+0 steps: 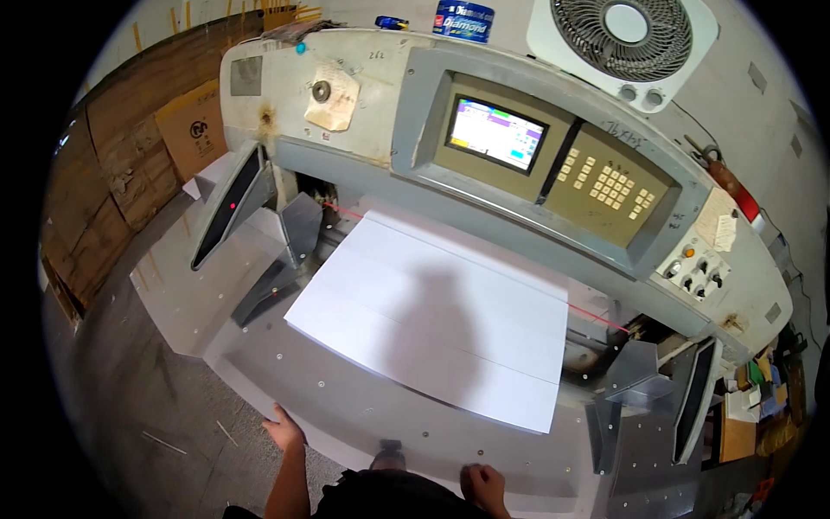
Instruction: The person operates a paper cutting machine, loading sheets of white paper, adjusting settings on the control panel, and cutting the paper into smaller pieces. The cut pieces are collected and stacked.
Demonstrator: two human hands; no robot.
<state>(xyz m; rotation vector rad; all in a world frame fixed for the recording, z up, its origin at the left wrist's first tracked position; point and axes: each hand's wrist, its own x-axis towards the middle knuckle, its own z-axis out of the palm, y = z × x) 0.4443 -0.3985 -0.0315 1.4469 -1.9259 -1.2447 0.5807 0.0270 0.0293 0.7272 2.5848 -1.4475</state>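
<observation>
Head view: both hands rest on the front edge of a paper cutter's table, with a white paper stack ahead.

The left hand (284, 430) lies flat and open on the table (346, 406), holding nothing. The right hand (484, 481) is loosely curled at the edge, holding nothing. The paper stack (432, 320) lies under the control panel (553, 164), well apart from both hands.

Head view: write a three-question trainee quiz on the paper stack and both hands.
1. True or false: the left hand rests on the white paper stack.
2. Which is lit? A) fan B) screen C) keypad
3. What does the right hand touch?

Key: 1. False; it rests at the front edge of the metal table, apart from the stack. 2. B. 3. The table's front edge.
</observation>
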